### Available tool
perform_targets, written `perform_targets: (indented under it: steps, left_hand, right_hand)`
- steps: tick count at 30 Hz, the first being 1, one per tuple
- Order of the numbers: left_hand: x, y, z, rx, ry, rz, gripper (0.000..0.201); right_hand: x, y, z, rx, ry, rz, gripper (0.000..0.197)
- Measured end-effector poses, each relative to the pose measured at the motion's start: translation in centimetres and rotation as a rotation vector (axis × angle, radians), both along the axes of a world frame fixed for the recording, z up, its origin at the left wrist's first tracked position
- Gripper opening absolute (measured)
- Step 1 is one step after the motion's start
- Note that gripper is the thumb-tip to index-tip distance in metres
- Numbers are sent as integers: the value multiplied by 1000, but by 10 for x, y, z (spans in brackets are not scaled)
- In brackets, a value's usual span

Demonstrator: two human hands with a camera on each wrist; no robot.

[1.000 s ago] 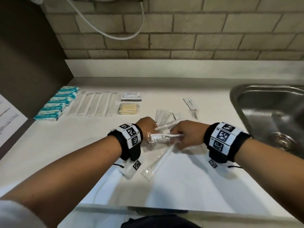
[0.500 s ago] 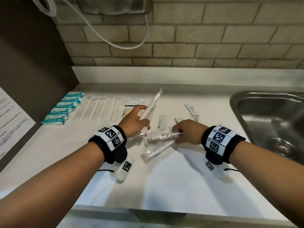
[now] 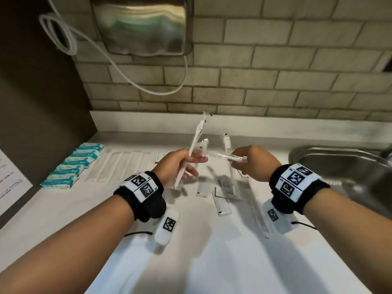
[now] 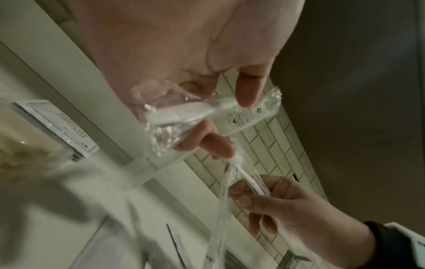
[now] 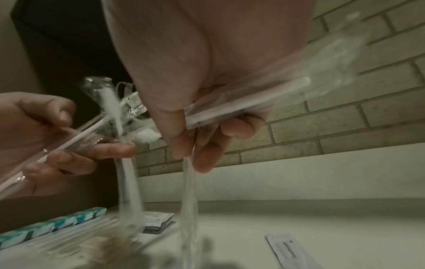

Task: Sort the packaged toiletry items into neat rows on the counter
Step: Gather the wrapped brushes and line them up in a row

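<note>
A: Both hands are higher now than a moment ago; the left hand [image 3: 180,164] has lifted its wrapped toothbrush [image 3: 196,141] up from the counter [image 3: 212,262], and the right hand [image 3: 254,162] has come up from the pile too.

B: Why are they held in the air like that?

A: I think the person is separating toothbrushes that were mixed together, so each 1 can go down straight. The far left of the counter has already 2 rows: the blue packets [image 3: 72,166] and, just right of them, the clear sleeves [image 3: 118,166].

B: And the grip of the left hand?

A: The fingers are curled around the lower part of the toothbrush, thumb against it, and the brush end points up and away to the wall. In the left wrist view the wrapper is crumpled under the fingers [image 4: 216,143].

B: The right one?

A: It pinches more wrapped toothbrushes [image 5: 248,102]; 1 lies across the fingers and others hang down toward the counter. How many exactly I cannot tell, the picture is blurred.

B: What remains on the counter?

A: Some small flat sachets [image 3: 221,205] lie loose between the 2 wrists, not yet in a row. The sink [image 3: 339,162] is on the right.
</note>
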State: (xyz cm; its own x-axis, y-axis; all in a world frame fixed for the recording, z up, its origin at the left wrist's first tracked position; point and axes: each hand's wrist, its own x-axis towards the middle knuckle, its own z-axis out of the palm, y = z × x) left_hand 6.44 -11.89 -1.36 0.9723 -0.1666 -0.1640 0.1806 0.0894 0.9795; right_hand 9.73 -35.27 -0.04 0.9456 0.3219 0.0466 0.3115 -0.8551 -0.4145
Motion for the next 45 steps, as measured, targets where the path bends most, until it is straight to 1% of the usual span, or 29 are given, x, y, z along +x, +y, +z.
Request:
perform_targets:
  steps: [1, 4, 6, 9, 12, 14, 15, 18, 20, 22, 23, 24, 26, 28, 30, 31, 33, 34, 35, 37, 38, 39, 40, 41, 43, 45]
  left_hand:
    - [4, 0, -1, 49, -19, 18, 21]
    - [15, 1, -7, 260, -111, 78, 22]
    - [23, 2, -10, 318, -142, 102, 16]
    - [30, -1, -10, 368, -148, 125, 17]
    - [38, -9, -10, 324, -117, 91, 22]
    - [40, -16, -11, 201, -82, 76, 27]
    - [42, -20, -13, 148, -68, 63, 26]
    - [43, -31, -18, 45, -39, 53, 28]
    - [43, -35, -22, -19, -4, 77, 29]
    - [44, -35, -29, -17, 37, 66, 32]
    - [45, -34, -32, -2, 60, 67, 33]
    - [45, -33, -35, 19, 79, 68, 34]
    - [45, -34, -41, 48, 108, 54, 28]
    - [43, -40, -41, 65, 104, 11, 18]
    - [42, -45, -43, 91, 85, -17, 17]
    - [41, -47, -44, 103, 68, -22, 19]
    - [41, -52, -46, 122, 66, -28, 25]
    - [40, -54, -47, 139, 68, -26, 24]
    - [40, -58, -48, 149, 69, -17, 23]
    - [38, -64, -47, 150, 85, 4, 29]
    - [38, -66, -46, 157, 95, 14, 33]
    - [38, -67, -44, 168, 94, 26, 35]
    - [38, -70, -39, 185, 86, 36, 34]
    - [39, -71, -36, 195, 74, 49, 32]
    - [39, -74, -28, 181, 77, 71, 29]
    - [38, -77, -23, 170, 87, 82, 31]
  right_hand:
    - [4, 0, 0, 28, -21, -1, 9]
    - [14, 3, 6, 133, -60, -9, 8]
    - [20, 6, 9, 227, -55, -4, 11]
    - [27, 14, 14, 376, -4, 41, 13]
    - [36, 27, 10, 492, 78, 69, 10]
    - [39, 37, 4, 533, 120, 69, 10]
    - [41, 43, 0, 550, 135, 70, 9]
    - [42, 58, -16, 597, 177, 33, 8]
    - [40, 65, -25, 611, 231, -6, 13]
    - [36, 68, -30, 653, 311, -40, 19]
    - [32, 68, -30, 629, 326, -43, 21]
    - [29, 68, -31, 558, 325, -46, 25]
    - [25, 67, -38, 428, 330, -70, 26]
    - [22, 63, -45, 430, 361, -108, 29]
    - [22, 57, -51, 441, 384, -85, 37]
    - [23, 52, -54, 438, 386, -64, 37]
    - [20, 38, -51, 458, 407, -67, 30]
    - [19, 31, -50, 445, 404, -79, 27]
    - [19, 23, -49, 426, 398, -89, 21]
    - [18, 7, -45, 393, 424, -96, 7]
    - [17, 0, -42, 384, 458, -102, 21]
    - [18, -8, -41, 372, 493, -121, 40]
    - [17, -17, -39, 346, 504, -153, 52]
    - [17, -25, -40, 297, 479, -177, 54]
    - [11, -39, -42, 143, 384, -238, 43]
    - [4, -48, -46, -15, 351, -290, 39]
